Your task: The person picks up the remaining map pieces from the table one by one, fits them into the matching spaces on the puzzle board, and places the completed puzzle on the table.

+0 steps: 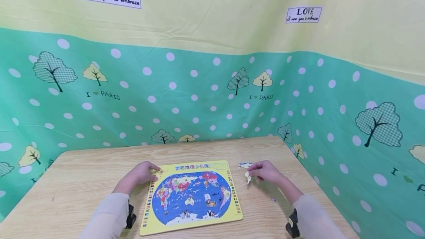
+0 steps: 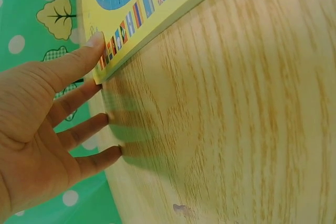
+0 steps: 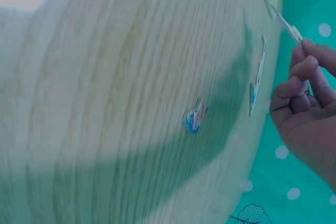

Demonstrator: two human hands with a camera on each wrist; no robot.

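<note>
A yellow-bordered world map puzzle board (image 1: 217,170) lies flat on the table, its blue oval filled with coloured land shapes. At its far left corner is my left hand (image 1: 143,172); in the left wrist view the thumb (image 2: 79,62) lies on the printed flags while the other fingers reach straight past the edge. To the right of the board, my right hand (image 1: 265,172) pinches a thin, pale puzzle piece (image 1: 248,177) between thumb and index finger. A flat white-and-blue piece (image 1: 244,165) lies just beyond it. Closer to me is a small multicoloured piece (image 1: 273,199).
The wooden table (image 1: 99,165) has its far edge against a green, dotted curtain (image 1: 199,95) printed with trees. That curtain also runs down the right side. Each wrist carries a black camera mount, seen at the left sleeve (image 1: 107,213) and right sleeve (image 1: 315,213).
</note>
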